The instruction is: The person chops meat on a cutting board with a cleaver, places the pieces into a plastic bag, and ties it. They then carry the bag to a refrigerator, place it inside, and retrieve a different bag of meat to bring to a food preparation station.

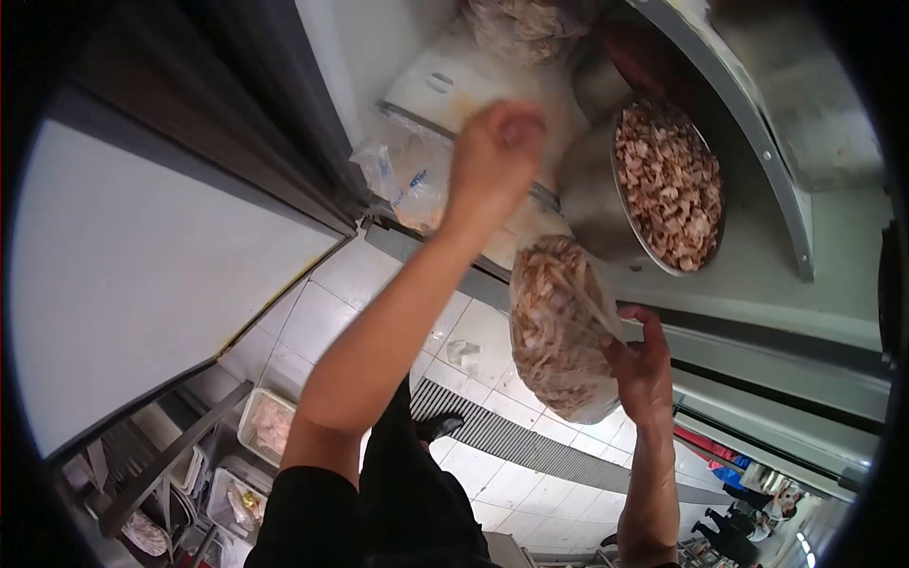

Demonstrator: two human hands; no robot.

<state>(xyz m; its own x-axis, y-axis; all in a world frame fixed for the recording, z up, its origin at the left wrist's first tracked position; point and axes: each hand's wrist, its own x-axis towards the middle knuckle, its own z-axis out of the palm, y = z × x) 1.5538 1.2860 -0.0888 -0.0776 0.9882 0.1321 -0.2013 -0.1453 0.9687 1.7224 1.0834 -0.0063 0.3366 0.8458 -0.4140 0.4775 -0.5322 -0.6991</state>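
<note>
My right hand (pixel 646 367) pinches the gathered edge of a clear plastic bag (pixel 561 331), which hangs over the tiled floor. The bag is full of small brown-pink pieces that look like cut meat. My left hand (pixel 500 151) is curled into a fist above a white shelf, slightly blurred, and nothing shows sticking out of it. Below that hand lies a crumpled clear bag with blue print (pixel 407 185). To its right, a metal bowl (pixel 615 194) holds loose pieces of the same kind.
Another filled plastic bag (pixel 525 28) sits at the back of the cabinet. An open white door (pixel 170 275) stands at left. Containers with food, such as a white tub (pixel 248 426), are at lower left. A grate (pixel 540 450) crosses the floor. People (pixel 748 530) are far off at lower right.
</note>
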